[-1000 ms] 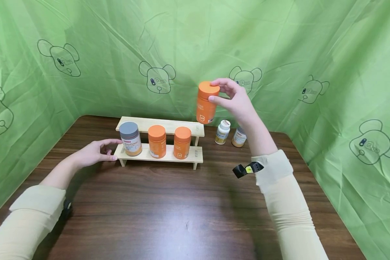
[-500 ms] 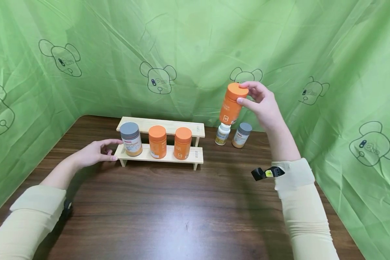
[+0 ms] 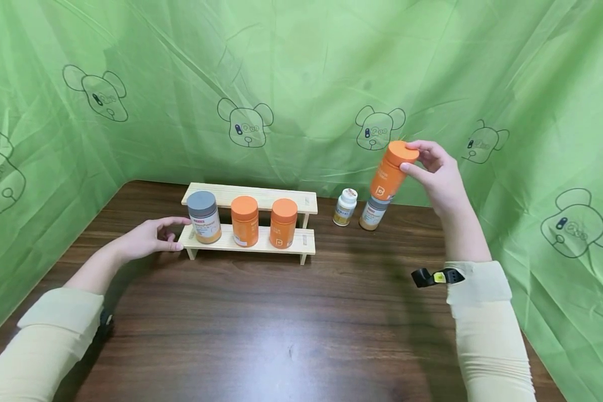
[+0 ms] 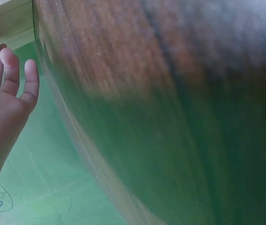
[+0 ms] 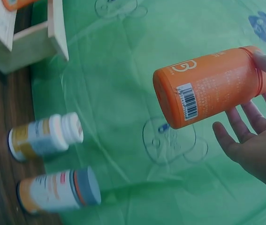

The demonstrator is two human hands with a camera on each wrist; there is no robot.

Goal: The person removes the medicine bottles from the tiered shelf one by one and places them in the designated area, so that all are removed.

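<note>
My right hand grips an orange bottle by its lid and holds it tilted in the air. In the head view its base overlaps a grey-lidded bottle; the right wrist view shows the orange bottle apart from the bottles standing below. My left hand holds the left end of a two-step wooden rack, thumb at the front of the lower step and index finger behind. On that lower step stand a grey-lidded jar and two orange bottles, one in the middle, the other at right.
A small white-capped bottle stands right of the rack, beside the grey-lidded bottle. Green cloth with bear drawings surrounds the dark wooden table at the back and sides.
My right hand has carried the orange bottle rightward and slightly down, from beside the rack, past the white-capped bottle, to above the grey-lidded one. The left hand stays at the rack's end.
</note>
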